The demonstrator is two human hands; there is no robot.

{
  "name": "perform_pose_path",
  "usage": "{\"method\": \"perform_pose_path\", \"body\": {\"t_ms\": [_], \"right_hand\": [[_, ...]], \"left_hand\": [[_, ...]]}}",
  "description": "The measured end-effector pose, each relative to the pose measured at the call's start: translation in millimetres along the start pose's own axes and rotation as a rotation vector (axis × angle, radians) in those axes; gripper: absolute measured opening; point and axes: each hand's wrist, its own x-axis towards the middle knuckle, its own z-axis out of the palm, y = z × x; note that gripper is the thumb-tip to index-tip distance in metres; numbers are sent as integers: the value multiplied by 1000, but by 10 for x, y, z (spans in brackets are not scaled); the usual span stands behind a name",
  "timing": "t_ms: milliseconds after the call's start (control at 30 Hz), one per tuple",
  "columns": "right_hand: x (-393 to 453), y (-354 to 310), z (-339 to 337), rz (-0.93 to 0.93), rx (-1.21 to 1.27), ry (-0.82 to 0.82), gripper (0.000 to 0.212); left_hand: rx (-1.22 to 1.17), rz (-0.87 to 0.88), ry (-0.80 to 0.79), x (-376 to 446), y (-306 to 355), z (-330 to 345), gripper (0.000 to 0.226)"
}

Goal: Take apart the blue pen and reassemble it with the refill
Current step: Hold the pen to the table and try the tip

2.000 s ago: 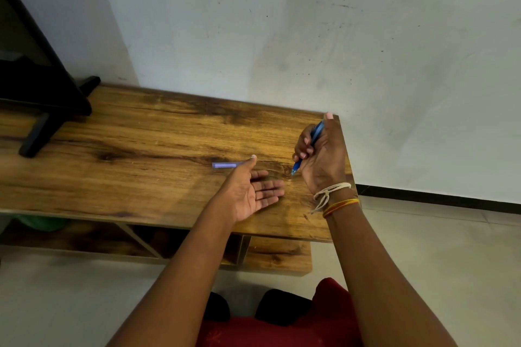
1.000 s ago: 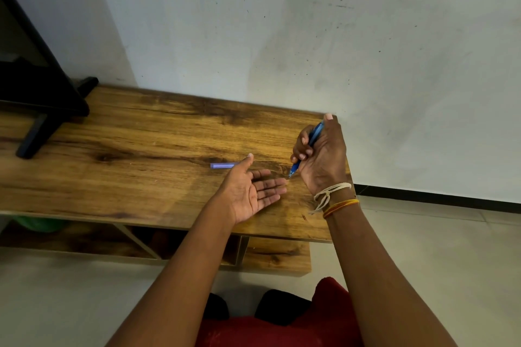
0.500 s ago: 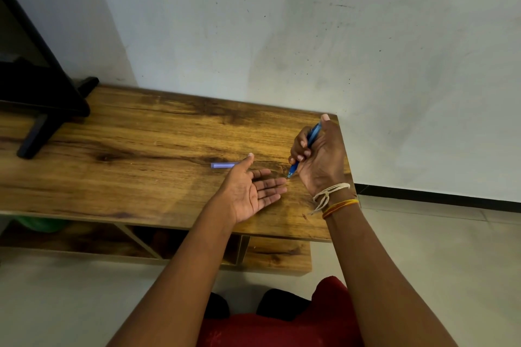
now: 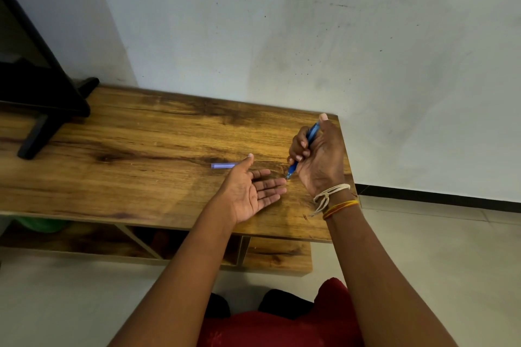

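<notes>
My right hand (image 4: 318, 160) is closed around the blue pen (image 4: 310, 135), which slants with its tip down at the left and my thumb on its top end. The tip nearly meets the fingertips of my left hand (image 4: 251, 191), which lies palm up and open on the wooden table (image 4: 135, 149), holding nothing. A small pale purple piece (image 4: 222, 165), perhaps the pen's cap, lies flat on the table just behind my left thumb, partly hidden by it.
A black stand or screen foot (image 4: 42, 110) sits at the table's back left. The wall runs right behind the table. The table's right edge (image 4: 345, 149) is beside my right hand. A lower shelf and pale floor lie below.
Almost nothing has moved. My right hand with the pen has sunk slightly, bringing the tip closer to my left fingertips. The left hand stays palm up.
</notes>
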Motion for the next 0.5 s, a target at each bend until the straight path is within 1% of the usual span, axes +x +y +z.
{"method": "perform_pose_path", "body": {"t_ms": [367,500], "right_hand": [[-5,-17,7,-49,14,-3,50],[1,-25,2,-53,58,19,52]], "left_hand": [[2,0,-3,12,0,-9,62],[0,0,-6,18,4,-13,62]]}}
